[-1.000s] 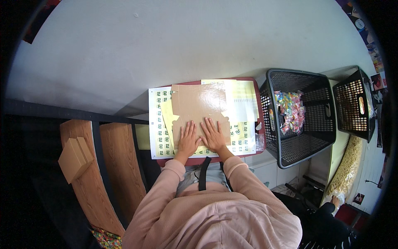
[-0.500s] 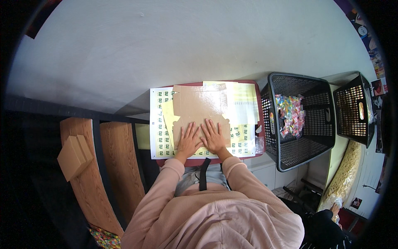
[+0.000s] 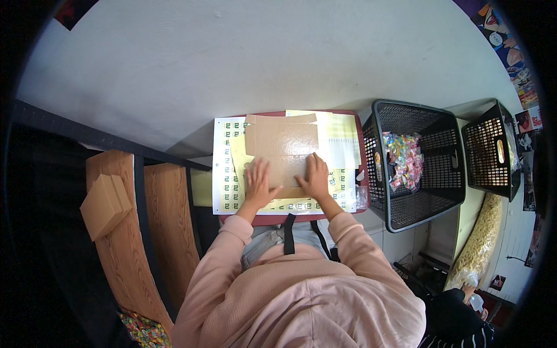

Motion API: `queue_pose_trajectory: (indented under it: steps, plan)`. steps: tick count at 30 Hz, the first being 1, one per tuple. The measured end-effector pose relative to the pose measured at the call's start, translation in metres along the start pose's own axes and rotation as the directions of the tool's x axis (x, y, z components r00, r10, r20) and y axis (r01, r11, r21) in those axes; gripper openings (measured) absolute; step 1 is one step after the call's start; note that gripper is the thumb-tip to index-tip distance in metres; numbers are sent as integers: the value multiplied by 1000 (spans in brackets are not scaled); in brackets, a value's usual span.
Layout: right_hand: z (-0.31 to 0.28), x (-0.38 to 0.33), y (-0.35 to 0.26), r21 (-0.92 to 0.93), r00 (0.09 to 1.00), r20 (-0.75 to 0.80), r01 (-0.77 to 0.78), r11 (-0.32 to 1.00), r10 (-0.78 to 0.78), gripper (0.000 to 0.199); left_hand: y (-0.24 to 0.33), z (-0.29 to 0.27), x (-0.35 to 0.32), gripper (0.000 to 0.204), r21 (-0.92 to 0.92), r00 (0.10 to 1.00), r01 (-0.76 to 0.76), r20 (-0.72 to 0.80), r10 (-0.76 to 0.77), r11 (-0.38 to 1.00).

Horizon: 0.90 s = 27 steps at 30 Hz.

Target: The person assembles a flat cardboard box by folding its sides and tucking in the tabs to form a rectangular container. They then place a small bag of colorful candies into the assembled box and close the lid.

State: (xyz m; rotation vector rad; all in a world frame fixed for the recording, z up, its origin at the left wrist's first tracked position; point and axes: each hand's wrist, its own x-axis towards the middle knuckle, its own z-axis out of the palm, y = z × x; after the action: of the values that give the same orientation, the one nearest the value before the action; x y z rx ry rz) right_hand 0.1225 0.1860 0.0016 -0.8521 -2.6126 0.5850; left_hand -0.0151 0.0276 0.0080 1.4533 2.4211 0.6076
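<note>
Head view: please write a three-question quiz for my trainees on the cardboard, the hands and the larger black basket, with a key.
1. True or false: the brown cardboard blank lies to the left of the larger black mesh basket.
2. What does that basket hold? A) metal cans B) small colourful wrapped packets C) folded towels
3. Which is nearer that basket, the left hand or the right hand?

Key: 1 true; 2 B; 3 right hand.

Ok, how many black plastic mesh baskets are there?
2. One black plastic mesh basket, holding colourful wrapped pieces, is just right of the dark-red tabletop; the second basket is farther right. Others may be hidden.
</note>
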Motion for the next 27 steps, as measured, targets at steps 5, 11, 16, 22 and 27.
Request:
queue_pose_trajectory:
  steps: [5, 11, 16, 22, 27]
  plan:
    - [-8, 23, 17, 25, 946, 141, -298, 954, 291, 69, -7, -8, -8, 82, -92, 942, 217, -241, -233, 972]
    - [-4, 27, 5, -142, 908, 153, -371, 918, 391, 60, -5, 8, -37, 95, -94, 878, 477, -4, -479, 874]
    - [0, 24, 12, 3, 897, 162, -417, 909, 411, 62, -27, 25, -36, 92, -292, 843, 468, -137, -521, 834]
    - [-11, 19, 21, 261, 921, 88, -388, 884, 379, 70, -55, 10, -22, 50, -849, 845, 409, 214, -491, 335]
    - [-70, 14, -15, 84, 998, -36, -52, 995, 55, 74, -37, -35, -17, 42, -864, 777, 503, 447, -443, 9]
